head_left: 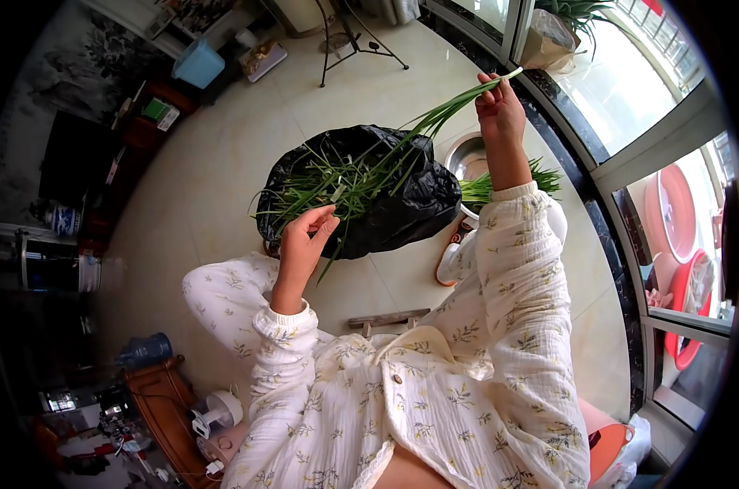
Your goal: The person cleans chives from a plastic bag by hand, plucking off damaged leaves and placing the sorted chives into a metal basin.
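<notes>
My right hand (501, 114) is raised at the upper right, its fingers closed round the pale ends of a few long garlic chives (444, 107). Their green leaves trail down to the left, over a black plastic bag (414, 210). Inside the bag's wide mouth lies a tangled heap of loose chives (321, 181). My left hand (303, 248) is at the near edge of that heap, thumb and fingertips drawn together. Whatever it pinches is too small to make out. Beyond my right forearm, more chives (477, 192) lie in a steel basin (467, 155), partly hidden by my sleeve.
A metal-legged stand (349, 41) is on the tiled floor at the back. Glass doors (598, 106) run along the right. A wooden stool edge (388, 318) shows between my legs. At left are a blue bin (198, 63) and a water jug (145, 350).
</notes>
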Action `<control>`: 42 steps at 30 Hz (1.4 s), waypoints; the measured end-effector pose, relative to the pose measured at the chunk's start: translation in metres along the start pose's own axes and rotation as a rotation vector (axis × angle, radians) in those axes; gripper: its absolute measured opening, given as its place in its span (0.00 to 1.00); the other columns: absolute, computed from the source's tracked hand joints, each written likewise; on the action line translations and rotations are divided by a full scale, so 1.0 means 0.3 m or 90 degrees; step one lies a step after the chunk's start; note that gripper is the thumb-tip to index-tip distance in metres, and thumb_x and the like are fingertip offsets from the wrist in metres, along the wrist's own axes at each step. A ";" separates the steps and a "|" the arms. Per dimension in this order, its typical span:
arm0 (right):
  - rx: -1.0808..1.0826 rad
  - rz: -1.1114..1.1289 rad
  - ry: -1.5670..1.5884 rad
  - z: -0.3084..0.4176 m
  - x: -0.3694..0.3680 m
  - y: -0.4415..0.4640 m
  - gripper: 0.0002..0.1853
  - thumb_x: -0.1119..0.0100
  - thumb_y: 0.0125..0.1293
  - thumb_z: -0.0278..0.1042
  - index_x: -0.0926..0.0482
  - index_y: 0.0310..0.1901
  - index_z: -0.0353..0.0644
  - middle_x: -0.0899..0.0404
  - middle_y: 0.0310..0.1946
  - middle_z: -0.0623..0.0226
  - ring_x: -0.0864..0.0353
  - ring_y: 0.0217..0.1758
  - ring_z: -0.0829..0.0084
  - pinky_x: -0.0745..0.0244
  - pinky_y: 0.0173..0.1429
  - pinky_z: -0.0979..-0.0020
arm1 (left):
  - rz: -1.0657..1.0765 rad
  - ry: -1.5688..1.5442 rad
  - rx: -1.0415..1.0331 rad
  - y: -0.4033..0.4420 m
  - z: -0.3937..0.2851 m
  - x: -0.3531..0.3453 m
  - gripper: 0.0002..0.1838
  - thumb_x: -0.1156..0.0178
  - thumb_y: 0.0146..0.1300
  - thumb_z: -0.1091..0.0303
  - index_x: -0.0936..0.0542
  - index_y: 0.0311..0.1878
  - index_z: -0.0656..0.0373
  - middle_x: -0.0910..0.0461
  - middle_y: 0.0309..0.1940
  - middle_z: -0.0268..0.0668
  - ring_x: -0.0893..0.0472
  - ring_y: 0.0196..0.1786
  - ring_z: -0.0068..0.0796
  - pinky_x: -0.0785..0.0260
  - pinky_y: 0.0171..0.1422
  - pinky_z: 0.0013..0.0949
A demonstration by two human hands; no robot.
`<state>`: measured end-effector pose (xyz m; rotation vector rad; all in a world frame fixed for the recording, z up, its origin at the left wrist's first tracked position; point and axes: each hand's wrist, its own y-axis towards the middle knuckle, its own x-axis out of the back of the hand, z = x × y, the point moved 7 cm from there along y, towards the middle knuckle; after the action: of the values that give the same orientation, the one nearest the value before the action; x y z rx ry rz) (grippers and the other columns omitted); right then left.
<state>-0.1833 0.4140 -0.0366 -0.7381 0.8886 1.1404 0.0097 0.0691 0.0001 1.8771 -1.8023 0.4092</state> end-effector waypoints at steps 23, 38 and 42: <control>0.001 -0.014 0.007 -0.016 0.021 -0.002 0.12 0.56 0.72 0.34 0.30 0.45 0.33 0.19 0.37 0.49 0.30 0.22 0.78 0.32 0.30 0.77 | -0.161 0.146 0.047 0.021 0.313 -0.015 0.17 0.49 0.68 0.72 0.30 0.59 0.62 0.23 0.52 0.39 0.25 0.57 0.28 0.32 0.55 0.29; -0.035 -0.011 0.034 -0.025 0.027 0.011 0.12 0.56 0.72 0.34 0.30 0.45 0.33 0.19 0.38 0.50 0.31 0.22 0.78 0.33 0.30 0.77 | 0.069 -0.326 0.203 0.116 0.243 -0.130 0.19 0.51 0.71 0.61 0.29 0.60 0.60 0.21 0.49 0.37 0.21 0.40 0.20 0.30 0.48 0.25; -0.043 -0.001 0.047 -0.034 0.033 0.023 0.12 0.56 0.72 0.35 0.30 0.44 0.34 0.19 0.38 0.51 0.32 0.21 0.78 0.34 0.30 0.77 | 0.290 -0.501 0.276 0.116 0.199 -0.194 0.20 0.53 0.72 0.60 0.30 0.59 0.64 0.22 0.49 0.42 0.20 0.39 0.25 0.27 0.47 0.29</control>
<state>-0.1904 0.4115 -0.0506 -0.8412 0.9152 1.1531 -0.0366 0.0856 -0.0757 2.0655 -2.8857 0.2338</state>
